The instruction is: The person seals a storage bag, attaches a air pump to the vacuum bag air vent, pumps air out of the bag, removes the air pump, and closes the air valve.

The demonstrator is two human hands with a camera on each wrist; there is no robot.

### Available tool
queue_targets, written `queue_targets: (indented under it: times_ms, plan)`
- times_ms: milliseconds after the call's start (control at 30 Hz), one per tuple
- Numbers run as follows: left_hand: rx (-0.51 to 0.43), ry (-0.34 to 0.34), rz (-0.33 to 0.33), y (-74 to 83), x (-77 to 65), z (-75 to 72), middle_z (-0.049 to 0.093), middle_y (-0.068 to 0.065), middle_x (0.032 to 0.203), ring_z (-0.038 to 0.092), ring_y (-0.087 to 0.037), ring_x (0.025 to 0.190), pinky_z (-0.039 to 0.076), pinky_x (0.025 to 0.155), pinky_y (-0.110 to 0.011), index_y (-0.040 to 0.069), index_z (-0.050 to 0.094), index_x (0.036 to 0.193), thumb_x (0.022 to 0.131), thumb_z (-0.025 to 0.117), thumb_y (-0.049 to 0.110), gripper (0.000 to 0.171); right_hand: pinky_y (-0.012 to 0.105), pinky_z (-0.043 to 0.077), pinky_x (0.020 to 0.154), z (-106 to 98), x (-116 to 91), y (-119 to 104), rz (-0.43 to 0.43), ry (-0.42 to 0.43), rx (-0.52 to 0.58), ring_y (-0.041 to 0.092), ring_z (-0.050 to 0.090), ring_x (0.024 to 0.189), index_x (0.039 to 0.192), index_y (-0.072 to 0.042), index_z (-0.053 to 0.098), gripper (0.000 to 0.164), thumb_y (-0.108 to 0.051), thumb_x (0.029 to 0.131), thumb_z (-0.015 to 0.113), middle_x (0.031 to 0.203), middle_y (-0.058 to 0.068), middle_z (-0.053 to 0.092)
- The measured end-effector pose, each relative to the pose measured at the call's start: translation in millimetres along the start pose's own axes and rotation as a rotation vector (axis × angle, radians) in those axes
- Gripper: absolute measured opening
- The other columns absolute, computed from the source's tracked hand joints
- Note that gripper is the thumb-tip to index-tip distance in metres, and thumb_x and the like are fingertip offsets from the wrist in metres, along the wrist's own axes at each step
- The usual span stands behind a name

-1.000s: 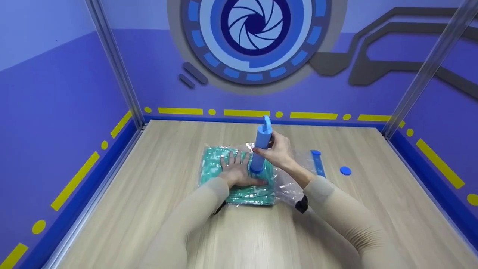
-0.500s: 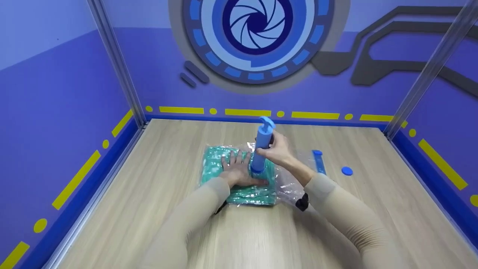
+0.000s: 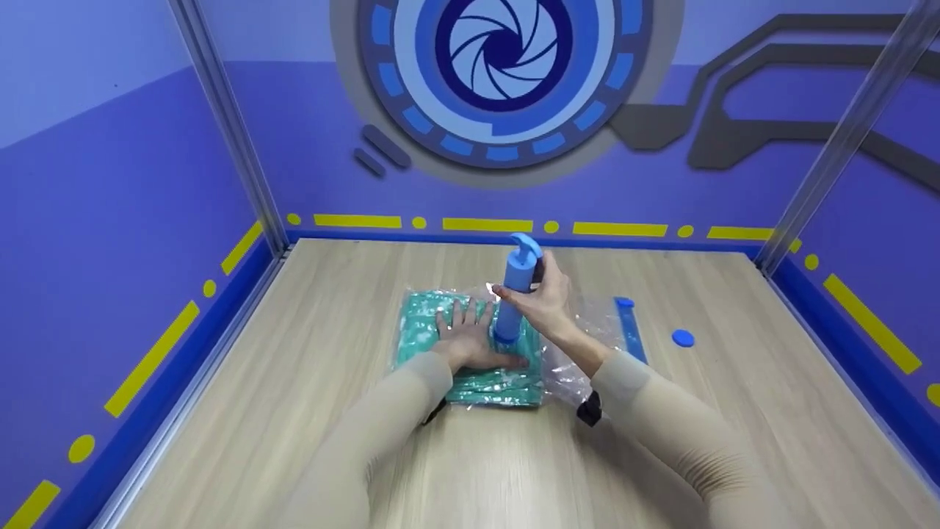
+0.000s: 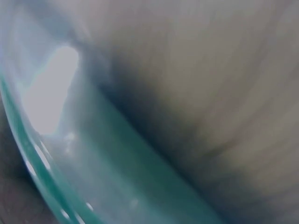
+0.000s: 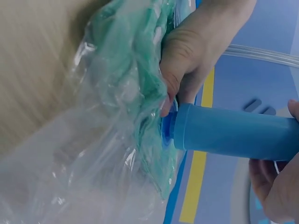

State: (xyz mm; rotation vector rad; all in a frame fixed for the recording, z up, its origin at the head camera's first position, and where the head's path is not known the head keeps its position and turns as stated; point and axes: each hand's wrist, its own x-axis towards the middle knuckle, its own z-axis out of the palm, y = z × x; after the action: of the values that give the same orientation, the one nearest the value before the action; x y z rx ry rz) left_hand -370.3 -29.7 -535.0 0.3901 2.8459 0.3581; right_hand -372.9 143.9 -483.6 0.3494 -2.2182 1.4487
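Note:
A clear plastic vacuum bag (image 3: 422,323) with folded green material inside lies on the table. My left hand (image 3: 474,344) is spread flat on top of it, thumb beside the base of the blue hand pump (image 3: 518,275). The pump stands nearly upright, its lower end on the bag's blue valve (image 5: 167,127). With thumb and fingers around the upper barrel, my right hand (image 3: 547,297) holds the pump; some fingers are hidden behind it. The T-shaped handle sits close above the barrel. A blurred close-up of the bag's green side (image 4: 117,158) fills much of the left wrist view.
The slack end of the bag stretches right to a blue strip (image 3: 629,330) with a slider. A round blue cap (image 3: 683,338) lies farther right on the wooden table (image 3: 316,367). Blue-purple panels wall in the back and both sides.
The pump's handle has turned, and its crossbar now points right. My right hand has shifted slightly higher on the barrel. The left hand and the bag have stayed in place.

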Motion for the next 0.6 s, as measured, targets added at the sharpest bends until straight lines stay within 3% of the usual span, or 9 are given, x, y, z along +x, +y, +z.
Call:
queue_targets:
  times_ms: [267,400,600]
  plan:
    - [0.002,0.0,-0.012,-1.3,0.9,-0.7,0.001,-0.012,0.193,-0.004,-0.045,0.179,0.001,0.14,-0.077,0.024,0.003,0.183,0.08,0.064,0.102,0.143,0.059,0.07,0.094,1.3,0.7,3.9,-0.076,-0.064,0.133,0.045,0.083,0.109,0.138,0.003,0.068,0.058,-0.005,0.087,0.094,0.122,0.027,0.083]
    - [0.005,0.003,-0.008,-1.2,-0.1,-1.9,0.002,-0.013,0.193,-0.004,-0.045,0.179,0.001,0.14,-0.077,0.025,0.004,0.183,0.08,0.065,0.101,0.142,0.059,0.068,0.1,0.5,2.0,5.8,-0.066,-0.082,0.173,0.046,0.082,0.111,0.134,0.007,0.068,0.049,0.004,0.088,0.086,0.12,0.029,0.082]
    - [-0.007,0.002,-0.009,1.1,-2.4,-2.5,0.003,-0.013,0.193,-0.003,-0.045,0.179,0.0,0.14,-0.077,0.024,0.006,0.183,0.081,0.066,0.099,0.14,0.058,0.064,0.109,-2.9,3.6,7.3,-0.014,-0.123,0.251,0.047,0.08,0.118,0.137,0.009,0.066,0.049,0.008,0.09,0.081,0.125,0.032,0.08]
